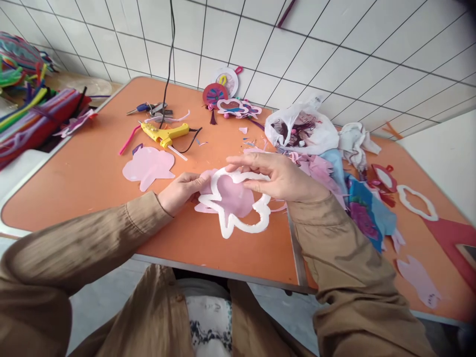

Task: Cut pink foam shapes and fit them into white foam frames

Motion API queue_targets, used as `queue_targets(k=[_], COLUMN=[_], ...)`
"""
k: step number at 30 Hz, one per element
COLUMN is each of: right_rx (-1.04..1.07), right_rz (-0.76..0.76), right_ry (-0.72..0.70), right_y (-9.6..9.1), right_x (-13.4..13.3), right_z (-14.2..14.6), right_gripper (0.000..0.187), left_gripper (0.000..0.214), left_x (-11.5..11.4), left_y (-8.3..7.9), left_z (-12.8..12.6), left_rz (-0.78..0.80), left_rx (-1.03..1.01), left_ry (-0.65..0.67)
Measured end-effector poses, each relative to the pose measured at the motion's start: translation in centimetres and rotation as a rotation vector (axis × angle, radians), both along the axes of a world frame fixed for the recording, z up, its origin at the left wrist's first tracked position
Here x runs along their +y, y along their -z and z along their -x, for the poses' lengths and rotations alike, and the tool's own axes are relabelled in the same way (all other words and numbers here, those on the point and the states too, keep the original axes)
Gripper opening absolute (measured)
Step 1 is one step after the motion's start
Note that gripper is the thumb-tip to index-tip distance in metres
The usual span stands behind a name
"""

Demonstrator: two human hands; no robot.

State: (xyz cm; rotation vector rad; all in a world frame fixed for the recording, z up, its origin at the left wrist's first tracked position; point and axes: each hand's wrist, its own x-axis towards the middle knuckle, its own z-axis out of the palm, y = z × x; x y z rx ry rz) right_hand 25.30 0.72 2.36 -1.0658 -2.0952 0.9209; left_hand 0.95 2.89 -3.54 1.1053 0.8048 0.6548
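Observation:
My right hand point(277, 173) grips the upper edge of a white wavy-outlined cutout frame point(226, 218), thumb and fingers on either side of its rim. The frame is tilted in front of a pink fabric-like cutout point(236, 196), which shows through its opening. At the left of these, my left hand point(182, 191) pinches the pink cutout's edge between thumb and fingers; some fingertips are hidden behind it. Another pink cutout point(148, 166) lies flat to the left, near a yellow glue gun point(167, 131) with a glue stick protruding from its back.
Keys point(161, 110) lie behind the glue gun. Finished ornaments point(215, 94) lean by the tiled wall. A white plastic bag point(316, 129), fabric scraps point(320, 171) and another white frame point(416, 201) occupy the right. Pipe cleaners point(37, 116) are bundled at far left. A black cord point(169, 64) hangs down.

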Motion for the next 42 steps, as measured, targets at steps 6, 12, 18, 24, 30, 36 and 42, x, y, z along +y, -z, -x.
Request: queue_targets(k=[6, 12, 18, 24, 30, 36, 42], right_rx=[-0.126, -0.135, 0.0, 0.282, 0.311, 0.23, 0.219], right_rz=[-0.316, -0.377, -0.374, 0.224, 0.333, 0.23, 0.154], right_ry=[-0.09, -0.088, 0.088, 0.157, 0.252, 0.285, 0.263], right_y=[0.2, 0.2, -0.4, -0.5, 0.0, 0.2, 0.3], right_x=[-0.1, -0.4, -0.6, 0.4, 0.4, 0.3, 0.3], right_z=[0.8, 1.6, 0.9, -0.9, 0.4, 0.8, 1.2], right_gripper=[0.041, 0.033, 0.045, 0.071, 0.03, 0.013, 0.016], left_gripper=[0.066, 0.063, 0.057, 0.055, 0.048, 0.045, 0.033], left_x=[0.0, -0.2, -0.2, 0.1, 0.2, 0.4, 0.6], left_y=[-0.1, -0.7, -0.8, -0.9, -0.8, -0.9, -1.3], left_z=[-0.2, -0.2, -0.1, -0.1, -0.1, 0.1, 0.4], left_rz=[-0.013, 0.007, -0.021, 0.079, 0.123, 0.012, -0.167], left_rx=[0.014, -0.049, -0.04, -0.141, -0.15, -0.069, 0.06], left_ry=[0.093, 0.101, 0.044, -0.074, -0.132, -0.096, 0.022])
